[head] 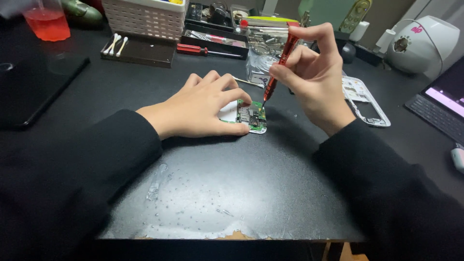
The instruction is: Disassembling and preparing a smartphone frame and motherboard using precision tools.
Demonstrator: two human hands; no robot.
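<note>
Here I see the left hand (205, 106) pressed flat, its grip pinning a green circuit board (251, 117) to the black tabletop (232, 183). The right hand (316, 77) pinches a red precision screwdriver (280, 63), tip touching the board; a white phone frame (365, 101) lies just beside.

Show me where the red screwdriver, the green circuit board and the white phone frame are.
red screwdriver (282, 60), head view, middle of its shaft
green circuit board (253, 116), head view, bare part of its face
white phone frame (374, 116), head view, its right rail
</note>
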